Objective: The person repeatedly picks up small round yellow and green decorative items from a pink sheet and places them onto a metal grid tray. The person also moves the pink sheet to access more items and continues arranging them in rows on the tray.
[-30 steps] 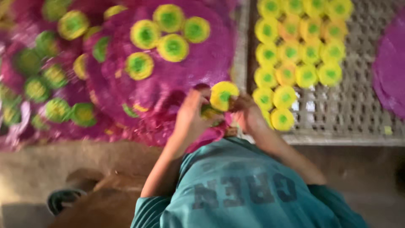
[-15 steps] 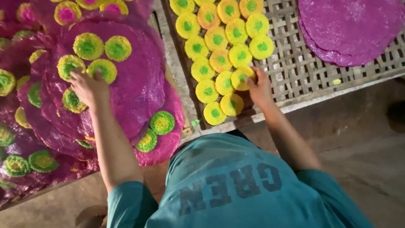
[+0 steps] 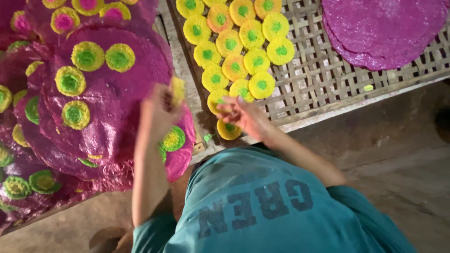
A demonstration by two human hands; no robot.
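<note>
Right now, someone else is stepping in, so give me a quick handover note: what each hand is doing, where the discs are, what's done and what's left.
Left hand: raised over the big purple sheet, grip closed on a small yellow disc.
Right hand: resting on the yellow discs at the near edge of the woven tray; whether it holds one cannot be told.
Done: four yellow-and-green discs lie on the top purple sheet; stacked sheets below carry more.
Left: the tray is mostly covered with rows of discs, and a stack of plain purple sheets lies on its far right.
</note>
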